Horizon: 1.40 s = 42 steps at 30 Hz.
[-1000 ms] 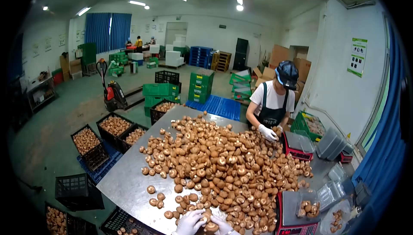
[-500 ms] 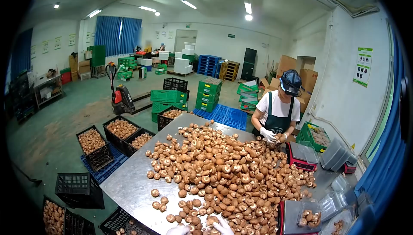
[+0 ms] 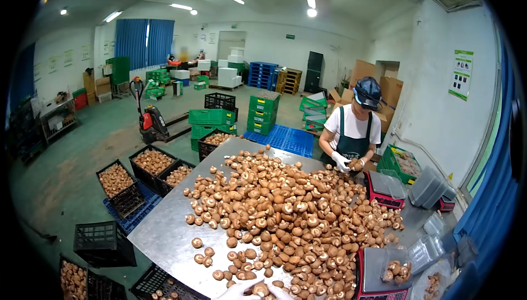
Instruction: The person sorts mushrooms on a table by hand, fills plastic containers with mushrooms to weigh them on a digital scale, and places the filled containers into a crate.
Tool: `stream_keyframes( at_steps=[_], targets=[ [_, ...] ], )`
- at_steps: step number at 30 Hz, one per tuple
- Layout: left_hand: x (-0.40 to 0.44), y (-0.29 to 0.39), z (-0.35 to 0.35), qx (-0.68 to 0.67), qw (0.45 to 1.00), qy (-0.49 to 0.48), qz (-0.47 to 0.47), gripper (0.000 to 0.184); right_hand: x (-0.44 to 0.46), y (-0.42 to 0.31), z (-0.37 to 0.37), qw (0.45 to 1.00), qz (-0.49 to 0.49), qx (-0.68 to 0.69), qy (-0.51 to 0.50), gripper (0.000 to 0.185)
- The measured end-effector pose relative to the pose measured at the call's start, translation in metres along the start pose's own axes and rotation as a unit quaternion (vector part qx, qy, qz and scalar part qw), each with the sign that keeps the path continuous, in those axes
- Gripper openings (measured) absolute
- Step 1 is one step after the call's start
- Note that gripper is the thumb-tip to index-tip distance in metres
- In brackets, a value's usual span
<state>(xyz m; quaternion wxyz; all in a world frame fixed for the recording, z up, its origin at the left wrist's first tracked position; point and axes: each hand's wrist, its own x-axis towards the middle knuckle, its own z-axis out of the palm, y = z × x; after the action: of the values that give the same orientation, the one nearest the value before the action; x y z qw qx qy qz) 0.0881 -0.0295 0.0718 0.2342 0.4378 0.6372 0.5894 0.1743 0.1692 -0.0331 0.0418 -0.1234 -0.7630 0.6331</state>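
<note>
At the bottom edge of the head view, my left hand (image 3: 241,290), in a white glove, has its fingertips against a mushroom (image 3: 261,289). Just right of it my right hand (image 3: 280,293), also gloved, is mostly cut off by the frame; its finger shape is hard to make out. A large heap of brown mushrooms (image 3: 285,201) spreads over the metal table (image 3: 164,228) in front of both hands. To the right, a clear tray of mushrooms (image 3: 397,271) sits on a red scale (image 3: 379,289).
Across the table a co-worker (image 3: 354,130) in white gloves holds mushrooms beside another red scale (image 3: 386,189). Clear trays (image 3: 428,250) lie at the right. Black crates of mushrooms (image 3: 152,161) stand left of the table, green crates (image 3: 262,112) and a pallet jack (image 3: 151,119) behind.
Both my hands have dropped lower toward the frame's bottom edge than a second ago. The camera view has shifted slightly. The co-worker's hands have moved a little over the mushrooms.
</note>
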Motion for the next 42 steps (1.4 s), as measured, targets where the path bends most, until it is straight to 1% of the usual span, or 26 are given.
stream_keyframes(
  at_steps=[1,2,3,5,6,7,8,11,12,14,16,19,21,22,24,25,26,27,28,29,30,31,33,35,37,42],
  targets=[
    [-0.002,0.007,0.004,-0.069,0.984,-0.027,-0.162,0.055,-0.002,0.008,-0.001,1.0,0.01,0.025,-0.011,0.046],
    [-0.001,0.0,0.013,-0.121,0.985,0.006,-0.125,0.049,-0.003,0.017,-0.001,0.997,0.028,0.067,-0.026,0.047],
    [0.006,-0.012,0.019,-0.18,0.983,-0.015,-0.044,0.043,-0.005,0.022,-0.002,0.99,0.053,0.121,-0.043,0.048],
    [0.012,-0.054,0.04,0.032,0.991,0.065,-0.112,0.037,-0.007,0.042,0.001,0.947,0.114,0.282,-0.104,0.05],
    [0.014,-0.073,0.045,-0.012,0.992,0.1,-0.075,0.049,-0.01,0.03,0.004,0.911,0.129,0.372,-0.122,0.051],
    [0.014,-0.092,0.047,-0.144,0.972,0.129,-0.132,0.055,-0.016,0.017,-0.008,0.834,0.127,0.511,-0.164,0.053],
    [0.019,-0.094,0.048,-0.191,0.961,0.16,-0.122,0.055,-0.017,0.028,-0.015,0.865,0.122,0.463,-0.149,0.059],
    [0.039,-0.073,0.046,-0.248,0.942,0.177,-0.143,0.06,-0.034,0.017,-0.038,0.824,0.132,0.551,-0.004,0.057],
    [0.039,-0.081,0.05,-0.255,0.947,0.166,-0.1,0.062,-0.046,-0.011,-0.055,0.79,0.163,0.59,0.042,0.053],
    [0.047,-0.091,0.061,-0.269,0.951,0.136,-0.067,0.065,-0.065,0.019,-0.076,0.778,0.09,0.615,0.091,0.046],
    [0.056,-0.097,0.072,-0.303,0.937,0.128,-0.12,0.066,-0.089,0.028,-0.1,0.795,0.057,0.59,0.13,0.045],
    [0.067,-0.098,0.1,-0.344,0.908,0.143,-0.19,0.068,-0.129,0.018,-0.139,0.782,0.098,0.583,0.199,0.047],
    [0.079,-0.085,0.131,-0.331,0.907,0.147,-0.214,0.064,-0.146,0.035,-0.158,0.808,0.02,0.542,0.23,0.049],
    [0.087,-0.076,0.147,-0.326,0.907,0.149,-0.222,0.063,-0.16,0.042,-0.173,0.865,0.041,0.419,0.272,0.049],
    [0.102,-0.061,0.181,-0.358,0.896,0.128,-0.229,0.057,-0.185,0.037,-0.215,0.909,0.041,0.19,0.369,0.049],
    [0.107,-0.055,0.198,-0.372,0.89,0.121,-0.234,0.054,-0.195,0.045,-0.235,0.901,0.019,0.091,0.423,0.048],
    [0.112,-0.05,0.217,-0.36,0.896,0.117,-0.23,0.065,-0.209,0.02,-0.259,0.886,0.002,-0.061,0.459,0.05],
    [0.116,-0.042,0.234,-0.354,0.904,0.118,-0.21,0.062,-0.218,-0.004,-0.284,0.85,-0.018,-0.21,0.483,0.051],
    [0.121,-0.037,0.25,-0.363,0.901,0.109,-0.211,0.064,-0.222,-0.001,-0.307,0.832,-0.024,-0.282,0.478,0.052],
    [0.125,-0.036,0.265,-0.374,0.898,0.1,-0.211,0.065,-0.224,0.003,-0.328,0.808,-0.032,-0.355,0.47,0.053],
    [0.125,-0.048,0.276,-0.401,0.892,0.083,-0.192,0.065,-0.222,0.004,-0.348,0.829,-0.044,-0.368,0.419,0.052],
    [0.127,-0.036,0.294,-0.411,0.883,0.105,-0.199,0.065,-0.216,0.014,-0.36,0.813,-0.019,-0.467,0.347,0.051],
    [0.126,-0.032,0.317,-0.384,0.894,0.107,-0.203,0.063,-0.215,0.023,-0.375,0.772,-0.019,-0.559,0.302,0.052],
    [0.119,-0.034,0.328,-0.384,0.897,0.089,-0.198,0.062,-0.226,0.021,-0.386,0.778,-0.024,-0.513,0.362,0.053],
    [0.117,-0.022,0.34,-0.364,0.898,0.125,-0.215,0.063,-0.249,0.017,-0.398,0.787,-0.035,-0.444,0.426,0.052],
    [0.113,-0.012,0.342,-0.355,0.889,0.166,-0.236,0.062,-0.299,0.052,-0.425,0.804,0.016,-0.38,0.456,0.044]
  ],
)
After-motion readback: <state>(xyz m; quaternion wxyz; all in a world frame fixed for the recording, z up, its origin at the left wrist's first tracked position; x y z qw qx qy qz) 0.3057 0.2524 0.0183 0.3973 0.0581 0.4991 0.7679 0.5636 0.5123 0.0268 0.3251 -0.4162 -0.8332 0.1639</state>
